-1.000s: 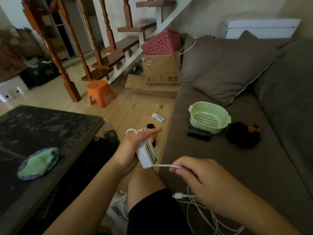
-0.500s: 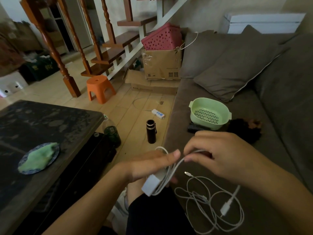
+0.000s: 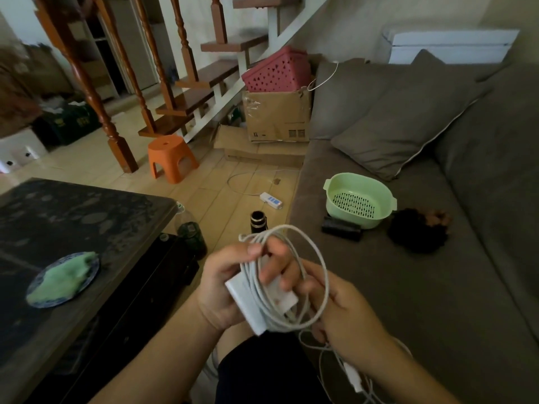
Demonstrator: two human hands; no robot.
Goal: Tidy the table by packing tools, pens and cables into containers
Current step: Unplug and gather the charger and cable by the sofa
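A person seated on a grey sofa [image 3: 379,301] wound a white cable [image 3: 316,258] round a white charger block [image 3: 250,301], held over the lap, w/ the dark worktop [image 3: 87,223] at left. The left hand [image 3: 230,284] was closed on the block, thumb and fingers pinning the finished loops vs. its face. The right hand [image 3: 347,313] was curled round the loose run of cable, feeding one wide loop over the top; more slack and a connector [image 3: 353,374] trailed under the right forearm. Judged step: coiling the cable before packing, roughly mid-wind. The next move would probably call for pulling the wide loop snug, taking up the remaining slack, then carrying the bundle to a container, poss. the green basket [image 3: 332,188] standing well apart on the sofa.
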